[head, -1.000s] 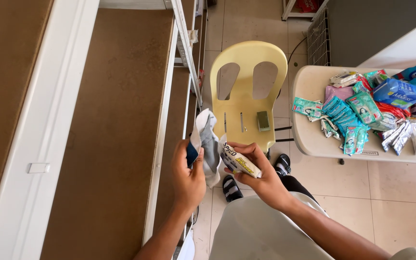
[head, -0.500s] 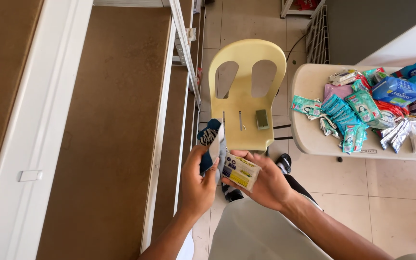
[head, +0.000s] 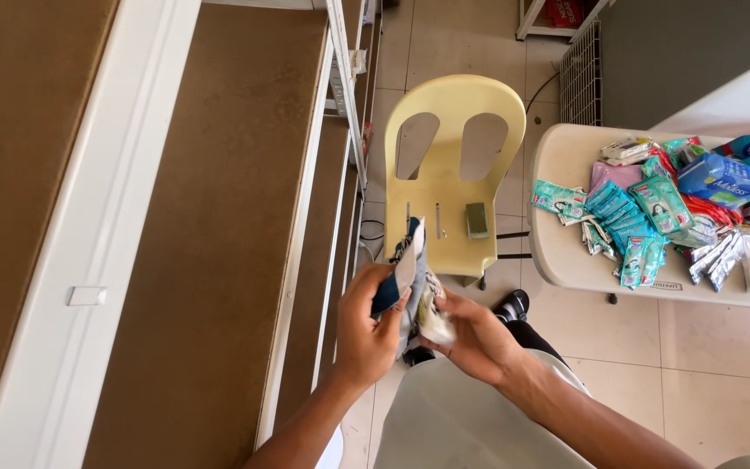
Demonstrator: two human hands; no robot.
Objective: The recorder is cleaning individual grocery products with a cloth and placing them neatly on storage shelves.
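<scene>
My left hand (head: 366, 334) grips a stack of small flat sachets (head: 408, 265), dark blue and white, held upright in front of me. My right hand (head: 479, 340) is right beside it, its fingers pinching a pale sachet (head: 433, 314) at the front of the same stack. Both hands hover just in front of the white frame of a brown shelf (head: 219, 234). A yellow plastic chair (head: 453, 174) stands below and beyond the hands.
A small green block (head: 477, 220) lies on the chair seat. To the right, a beige round-cornered table (head: 566, 252) carries a heap of teal, blue and pink packets (head: 661, 213). A wire rack (head: 579, 78) stands behind it on the tiled floor.
The pale sachet in my right hand has turned from lying flat to nearly upright against the stack. Both hands have shifted slightly down and closer together.
</scene>
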